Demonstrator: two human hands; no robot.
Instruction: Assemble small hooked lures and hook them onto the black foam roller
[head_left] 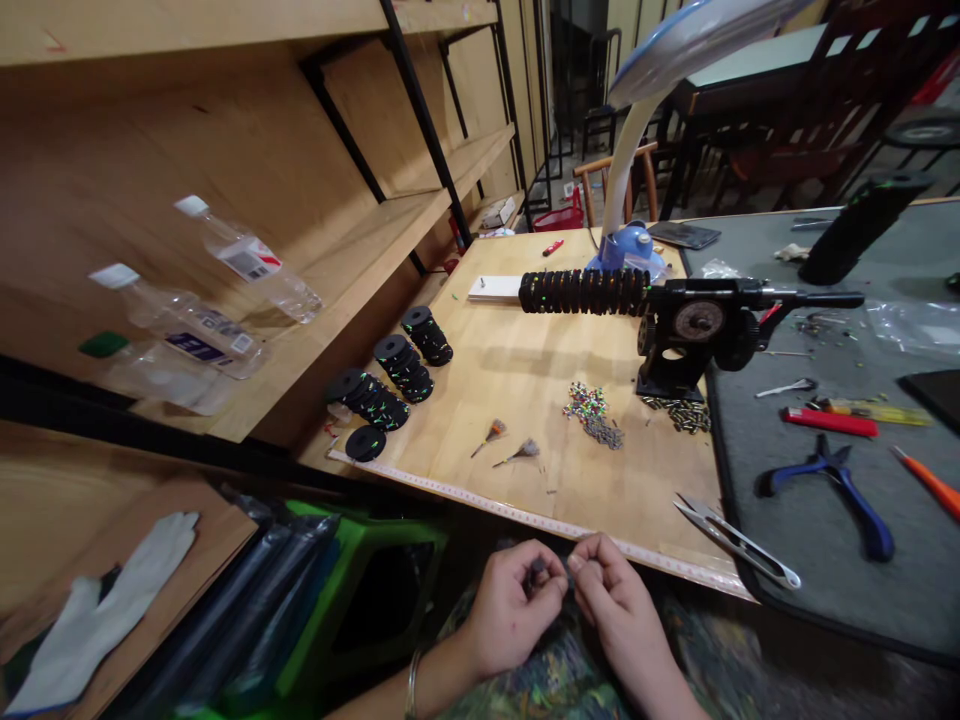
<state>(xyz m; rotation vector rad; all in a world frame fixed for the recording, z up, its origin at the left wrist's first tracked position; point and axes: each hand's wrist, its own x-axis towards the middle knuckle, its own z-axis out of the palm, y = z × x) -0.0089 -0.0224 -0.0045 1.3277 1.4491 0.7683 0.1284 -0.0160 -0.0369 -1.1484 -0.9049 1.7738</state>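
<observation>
Both hands meet just below the front edge of the wooden board (525,360). My left hand (514,605) is curled, pinching a small dark piece I cannot make out. My right hand (611,595) pinches toward the same spot, fingertips touching the left's. A hand-crank winder (686,335) stands on the board with a row of black spools (583,291) on its shaft. Rows of black spools (390,385) lie at the board's left. A pile of small beads (596,412) and two small tufted lures (506,445) lie mid-board.
Thread snips (739,545) lie at the board's front right. Blue pliers (840,485), a red lighter (829,422) and other tools rest on the grey mat. Plastic bottles (202,320) lie on the wooden shelf to the left. A white glove (97,610) lies lower left. A desk lamp (637,150) stands behind.
</observation>
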